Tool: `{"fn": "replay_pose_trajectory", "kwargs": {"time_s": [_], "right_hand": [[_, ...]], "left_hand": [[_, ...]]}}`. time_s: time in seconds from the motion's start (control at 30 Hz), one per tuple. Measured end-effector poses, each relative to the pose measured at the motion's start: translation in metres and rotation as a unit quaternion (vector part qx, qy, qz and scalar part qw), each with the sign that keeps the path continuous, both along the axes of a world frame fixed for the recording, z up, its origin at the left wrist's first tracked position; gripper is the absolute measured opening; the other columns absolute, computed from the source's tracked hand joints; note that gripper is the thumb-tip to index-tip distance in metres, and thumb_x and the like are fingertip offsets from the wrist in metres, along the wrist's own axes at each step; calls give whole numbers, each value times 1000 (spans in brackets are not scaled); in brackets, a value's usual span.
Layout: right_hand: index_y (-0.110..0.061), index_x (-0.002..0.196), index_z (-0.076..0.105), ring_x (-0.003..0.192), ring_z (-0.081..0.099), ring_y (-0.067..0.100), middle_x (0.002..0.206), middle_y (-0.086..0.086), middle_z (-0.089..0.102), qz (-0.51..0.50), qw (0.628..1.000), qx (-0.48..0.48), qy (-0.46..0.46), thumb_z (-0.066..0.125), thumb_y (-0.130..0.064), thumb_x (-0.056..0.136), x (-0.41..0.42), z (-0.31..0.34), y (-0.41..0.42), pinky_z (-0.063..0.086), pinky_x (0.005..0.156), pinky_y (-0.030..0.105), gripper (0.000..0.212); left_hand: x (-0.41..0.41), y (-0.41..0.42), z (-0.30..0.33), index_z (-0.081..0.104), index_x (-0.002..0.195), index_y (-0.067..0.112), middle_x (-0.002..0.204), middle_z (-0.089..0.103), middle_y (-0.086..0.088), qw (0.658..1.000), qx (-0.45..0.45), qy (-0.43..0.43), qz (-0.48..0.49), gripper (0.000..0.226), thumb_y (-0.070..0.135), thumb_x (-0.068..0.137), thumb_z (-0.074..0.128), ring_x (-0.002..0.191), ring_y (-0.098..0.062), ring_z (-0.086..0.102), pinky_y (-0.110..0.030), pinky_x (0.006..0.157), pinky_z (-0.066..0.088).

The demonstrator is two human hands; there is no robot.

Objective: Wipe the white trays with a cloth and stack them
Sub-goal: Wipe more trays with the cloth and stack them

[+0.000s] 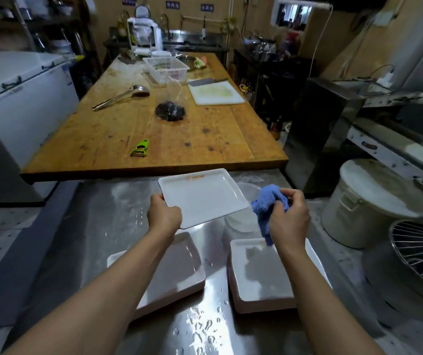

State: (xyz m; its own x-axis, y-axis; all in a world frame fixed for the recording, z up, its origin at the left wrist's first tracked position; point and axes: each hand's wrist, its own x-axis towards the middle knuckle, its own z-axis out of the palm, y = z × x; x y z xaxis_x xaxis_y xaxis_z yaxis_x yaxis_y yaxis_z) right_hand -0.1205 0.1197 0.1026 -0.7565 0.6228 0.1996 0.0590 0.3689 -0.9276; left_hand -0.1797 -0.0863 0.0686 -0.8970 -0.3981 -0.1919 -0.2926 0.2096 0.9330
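Over the steel counter (97, 226), near its far edge where it tucks under the wooden table (179, 129), the left hand (163, 214) holds a white tray (202, 198) up in the air by its near-left corner, fingers curled under the rim and thumb on top. It's tilted a bit toward the person, I'd guess so the inside faces the cloth side and any water can run off.

The right hand (288, 219) has the blue cloth (269, 206) bunched up in clenched fingers just beside the tray's right edge, not touching it as far as I can tell. Looks like the wipe on this one is either about to start or just wrapping up; can't say which.

Two more lots of trays sit flat nearer the counter's front edge: a left tray (179, 265) under the left forearm and a right stack (264, 275) under the right wrist. The right one shows a second rim below the top tray, so that's probably the stacking spot. Drops of water lie on the counter between them.

Hard-to-see stuff: the forearms cover a good chunk of both lower trays, so no telling how many are in each pile. Some clear round container (246, 193) sits behind the held tray, mostly hidden. Orange print on the tray's far rim is unreadable.
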Motion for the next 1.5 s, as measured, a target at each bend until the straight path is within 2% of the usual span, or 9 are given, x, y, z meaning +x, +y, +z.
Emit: {"fn": "replay_pose_trajectory", "kwargs": {"time_s": [0.23, 0.33, 0.43, 0.67, 0.87, 1.1, 1.2, 1.3, 1.5], "right_hand": [[-19, 99, 54, 88, 54, 13, 95, -5, 56, -24, 1000, 2, 5, 48, -1, 90, -24, -4, 30, 42, 73, 24, 21], [-23, 97, 53, 90, 56, 12, 95, -7, 56, -18, 1000, -1, 2, 48, -2, 90, -30, -6, 37, 46, 76, 26, 23], [-22, 98, 53, 90, 55, 11, 96, -7, 56, -16, 1000, -6, 2, 48, -2, 90, -32, -8, 43, 44, 75, 24, 22], [-16, 103, 55, 94, 52, 11, 101, -6, 54, -10, 1000, -13, 2, 48, -1, 90, -35, -9, 47, 42, 78, 24, 21], [-17, 103, 56, 97, 54, 12, 100, -7, 53, -9, 1000, -22, 4, 49, -2, 90, -38, -8, 45, 48, 83, 29, 21], [-17, 102, 55, 97, 55, 16, 102, -3, 56, 3, 1000, -21, 18, 48, 0, 90, -32, -6, 37, 49, 84, 31, 22], [-17, 102, 54, 99, 56, 19, 106, 2, 59, 9, 1000, -23, 15, 48, 1, 90, -29, -4, 32, 50, 86, 35, 22], [-16, 102, 54, 103, 56, 21, 110, 4, 60, 20, 999, -23, 13, 47, 1, 89, -28, -1, 25, 48, 90, 38, 23], [-21, 101, 52, 86, 56, 9, 97, -5, 57, 58, 997, -32, 41, 49, 0, 88, -29, 18, -7, 40, 65, 8, 25]], "left_hand": [[-28, 42, 18, 42, 105, 15, 95, 52, -4, 988, -135, 61, -44, 34, -5, 78, 44, 80, -25, 49, -38, 64, 51], [-32, 56, 23, 41, 110, 12, 90, 54, -7, 969, -215, 96, -71, 35, -6, 80, 43, 76, -27, 50, -32, 60, 40], [-30, 66, 27, 42, 114, 9, 88, 59, -15, 946, -278, 140, -90, 37, -5, 80, 44, 74, -32, 53, -36, 59, 42], [-27, 78, 34, 44, 112, 9, 78, 59, -16, 902, -354, 214, -123, 37, -6, 77, 43, 64, -37, 52, -40, 53, 43], [-25, 81, 38, 44, 112, 9, 80, 60, -16, 910, -338, 213, -111, 39, -7, 76, 43, 69, -39, 55, -43, 56, 46], [-22, 76, 32, 41, 109, 12, 82, 52, -7, 945, -278, 159, -69, 38, -8, 76, 41, 69, -28, 48, -33, 52, 37], [-24, 66, 30, 37, 99, 17, 89, 51, -4, 986, -144, 85, -18, 34, -8, 75, 40, 69, -19, 47, -27, 48, 37], [-25, 55, 29, 41, 99, 16, 99, 53, -6, 999, 2, 36, 27, 31, -6, 77, 38, 72, -15, 46, -31, 59, 45], [-10, 25, 27, 57, 106, 10, 105, 63, -12, 980, 195, -10, 48, 44, -15, 78, 34, 91, -32, 61, -43, 69, 55]]}}
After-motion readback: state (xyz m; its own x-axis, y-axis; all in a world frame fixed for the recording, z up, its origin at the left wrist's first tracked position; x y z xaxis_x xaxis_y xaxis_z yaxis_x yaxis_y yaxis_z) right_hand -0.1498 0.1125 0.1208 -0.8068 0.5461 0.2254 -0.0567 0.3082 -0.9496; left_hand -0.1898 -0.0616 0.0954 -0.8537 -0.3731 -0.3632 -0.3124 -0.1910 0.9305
